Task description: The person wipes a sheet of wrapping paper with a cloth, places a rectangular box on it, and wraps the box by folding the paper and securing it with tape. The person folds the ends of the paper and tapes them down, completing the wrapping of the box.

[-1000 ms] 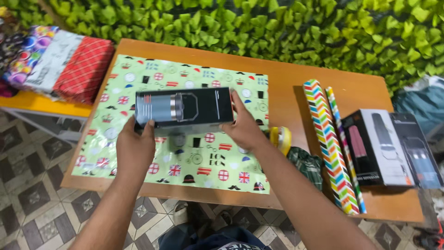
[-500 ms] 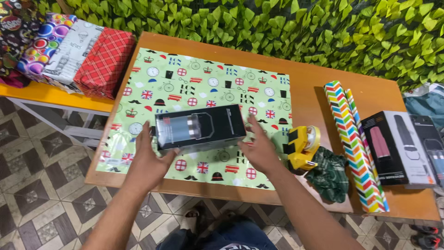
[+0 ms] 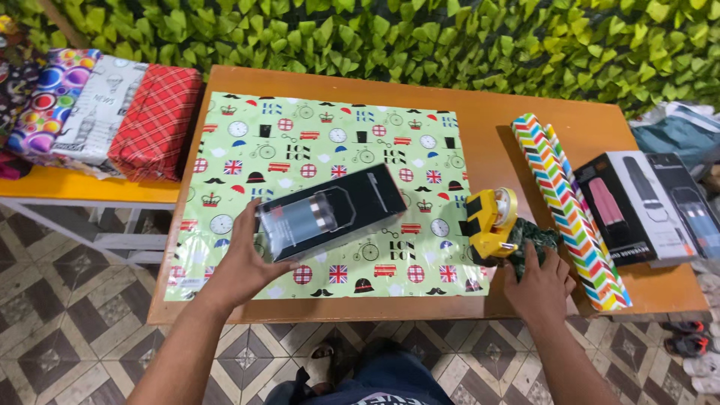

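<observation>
Left hand [image 3: 244, 262] grips the near-left end of the black box [image 3: 330, 211], which lies tilted on the green sheet [image 3: 330, 142], mid-table [image 3: 480, 127]. Right hand [image 3: 538, 285] rests on the dark cloth [image 3: 529, 236], fingers spread flat, just near-right of the yellow tape dispenser [image 3: 491, 221]. Chevron roll [image 3: 570, 202] lies right.

Bare forearms, no sleeves — dark blue trousers [image 3: 375, 379], a sandal [image 3: 324, 358] on one foot.
</observation>
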